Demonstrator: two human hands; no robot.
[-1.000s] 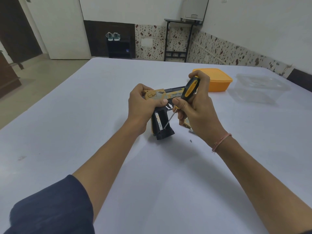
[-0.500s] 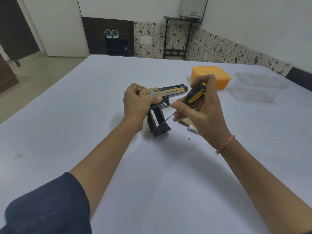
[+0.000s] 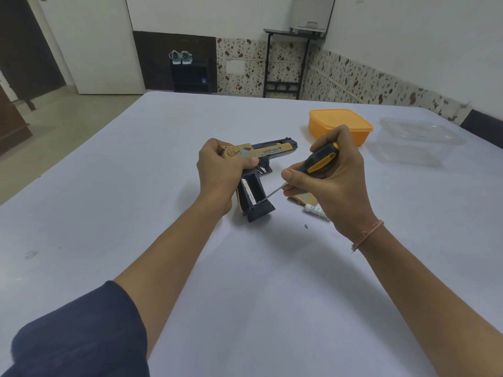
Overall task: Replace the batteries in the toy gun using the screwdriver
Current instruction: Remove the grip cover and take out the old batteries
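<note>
toy gun point(image 3: 269, 151): battery bay open, screwdriver tip in it

Gun stands on the butt of its grip, mid table point(image 3: 163, 202), barrel pointing right. Left hand point(image 3: 220, 172) is wrapped tight round the rear of the slide, with the thumb along the side. The open bay in the grip faces the camera. One battery point(image 3: 249, 190) lies along its left wall and the slot beside it is dark.

Right hand point(image 3: 334, 183) has its fingers curled firmly round the screwdriver point(image 3: 321, 157) handle, thumb and forefinger up near the shaft. The shaft slants down-left with the tip at the lower end of the bay, next to the battery's end. Can't tell if it touches.

Vs 1 s ago: the handle stood steeper and covered the barrel end. Now it is tipped out to the right, the shaft is flatter and the whole barrel shows. The tip stays in the bay.
Vs 0.5 s ago: next to no change.
Left hand keeps the same hold, and the gun's butt is on the same spot.

Also on the table:
- Tan cover point(image 3: 303, 198), half hidden by the right hand.
- Loose battery point(image 3: 317, 213) with a white label, just beside the cover.
- Small dark screw point(image 3: 306, 226), nearer the camera and apart from both.
- Orange box point(image 3: 340, 125), beyond the right hand.
- Clear tub point(image 3: 419, 140), right of the box.
</note>
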